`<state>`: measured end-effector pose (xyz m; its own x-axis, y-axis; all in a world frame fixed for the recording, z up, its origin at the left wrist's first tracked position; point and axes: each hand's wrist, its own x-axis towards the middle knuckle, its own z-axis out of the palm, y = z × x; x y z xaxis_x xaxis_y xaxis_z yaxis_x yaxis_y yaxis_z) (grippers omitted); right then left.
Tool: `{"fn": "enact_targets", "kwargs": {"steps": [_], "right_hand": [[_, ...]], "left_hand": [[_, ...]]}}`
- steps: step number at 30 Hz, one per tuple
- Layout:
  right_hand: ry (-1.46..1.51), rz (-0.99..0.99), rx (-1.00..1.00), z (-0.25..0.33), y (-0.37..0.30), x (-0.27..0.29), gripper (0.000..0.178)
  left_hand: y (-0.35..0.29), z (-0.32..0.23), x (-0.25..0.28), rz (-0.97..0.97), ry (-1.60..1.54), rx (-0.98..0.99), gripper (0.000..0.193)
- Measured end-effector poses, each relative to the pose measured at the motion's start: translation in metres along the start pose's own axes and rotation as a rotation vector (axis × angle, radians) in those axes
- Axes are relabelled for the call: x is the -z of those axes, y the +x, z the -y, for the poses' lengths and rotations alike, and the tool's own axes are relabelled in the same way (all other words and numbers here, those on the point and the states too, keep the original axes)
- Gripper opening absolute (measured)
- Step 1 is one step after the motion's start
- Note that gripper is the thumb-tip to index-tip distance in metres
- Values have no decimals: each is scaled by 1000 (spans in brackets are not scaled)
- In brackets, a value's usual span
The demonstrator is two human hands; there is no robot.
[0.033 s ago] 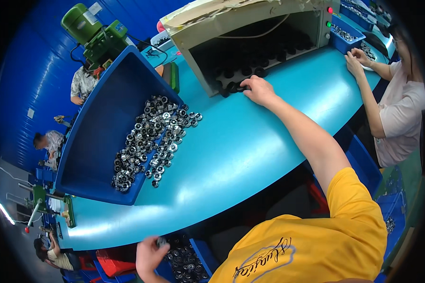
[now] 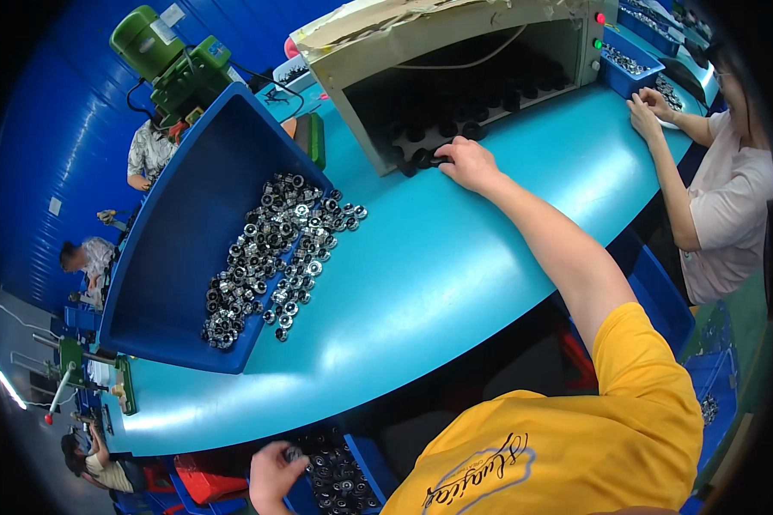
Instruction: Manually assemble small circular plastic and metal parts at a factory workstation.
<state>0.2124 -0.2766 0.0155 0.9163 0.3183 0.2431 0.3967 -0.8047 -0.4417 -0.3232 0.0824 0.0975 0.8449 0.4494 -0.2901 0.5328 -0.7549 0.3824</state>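
Note:
My right hand (image 2: 470,165) reaches to the front opening of a grey metal box (image 2: 347,110). Its fingertips close on a black ring (image 2: 441,158) at the lip, beside other dark rings (image 2: 416,160). Low on the left, my left hand (image 2: 275,474) pinches a small round metal part (image 2: 294,453) between thumb and fingers. That hand is over a blue bin (image 2: 365,468) below the table edge, holding many round parts with dark centres. Shiny metal parts (image 2: 270,245) spill from a tilted blue tub (image 2: 167,232) onto the turquoise table (image 2: 404,283).
A green machine (image 2: 180,69) stands behind the tub. At the right, a co-worker in a pale top (image 2: 730,202) handles small parts near a blue bin (image 2: 631,73). Further people work at the far left. A red stool (image 2: 206,481) is below the table.
My left hand has shifted slightly down with the metal part in its fingers. My right hand has barely moved at the box opening.

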Motion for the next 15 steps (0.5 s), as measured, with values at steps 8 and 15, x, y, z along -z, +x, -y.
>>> {"fn": "enact_targets", "kwargs": {"steps": [8,15], "right_hand": [[283,172,115,50,-11,15,25],[1195,600,-9,142,-38,-30,23]], "left_hand": [[2,-19,-24,-183,-302,-111,37],[200,-191,-75,-281,-841,-418,34]]}}
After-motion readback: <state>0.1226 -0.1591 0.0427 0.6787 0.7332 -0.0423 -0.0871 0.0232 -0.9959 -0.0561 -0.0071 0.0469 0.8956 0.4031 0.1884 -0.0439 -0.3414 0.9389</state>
